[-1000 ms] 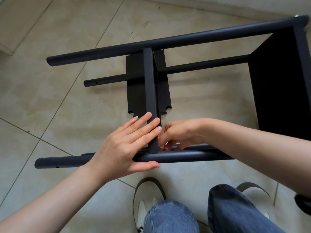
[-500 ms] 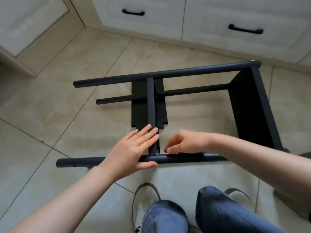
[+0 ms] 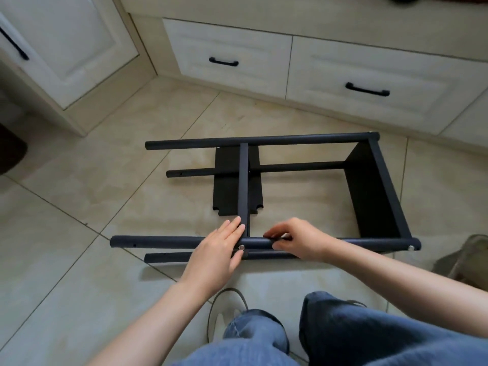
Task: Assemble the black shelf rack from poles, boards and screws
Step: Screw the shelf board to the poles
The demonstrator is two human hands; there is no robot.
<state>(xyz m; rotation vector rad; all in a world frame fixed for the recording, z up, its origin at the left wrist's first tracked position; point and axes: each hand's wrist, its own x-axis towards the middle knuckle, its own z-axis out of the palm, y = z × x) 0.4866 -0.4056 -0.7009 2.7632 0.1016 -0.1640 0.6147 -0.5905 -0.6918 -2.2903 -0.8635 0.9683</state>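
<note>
The black shelf rack lies on its side on the tiled floor, in front of the white drawers, matte black throughout. It shows 4 round poles: the far upper pole, a far lower pole, the near upper pole and a near lower pole. 2 boards are fitted: the end board at the right and a middle board seen edge-on. 2 silver screws show, 1 at the middle joint and 1 at the right end. The left hand lies flat with straight fingers over the near upper pole beside the middle board. The right hand grips that same pole, fingers curled around it.
</note>
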